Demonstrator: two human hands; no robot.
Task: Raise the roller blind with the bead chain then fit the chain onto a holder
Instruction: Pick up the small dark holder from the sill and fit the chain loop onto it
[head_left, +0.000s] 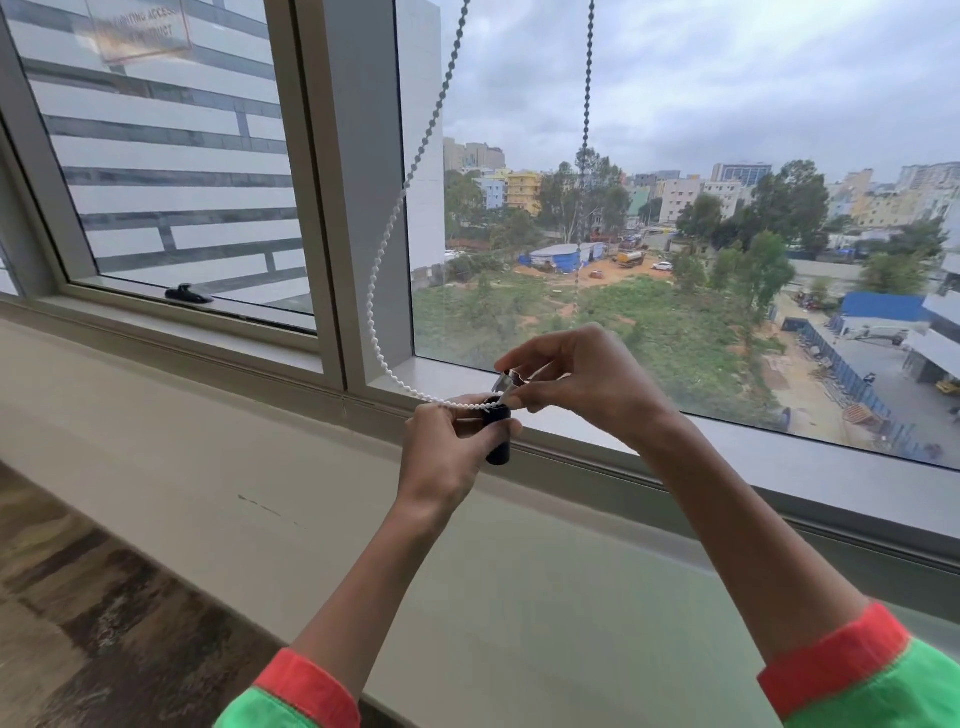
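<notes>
A white bead chain (387, 236) hangs from above in a long loop; one strand curves down past the window post to my hands, the other strand (586, 130) drops straight in front of the glass. My left hand (447, 447) grips a small black cylindrical holder (498, 434) upright, with the chain lying across its top. My right hand (576, 379) pinches a small shiny metal piece (506, 383) and the chain just above the holder. The roller blind itself is out of view.
A broad pale window sill (260, 457) runs below my hands. The grey window post (358, 171) stands just left of the chain. A black window latch (188, 295) sits on the left frame. Wood-patterned floor (78, 597) lies at the lower left.
</notes>
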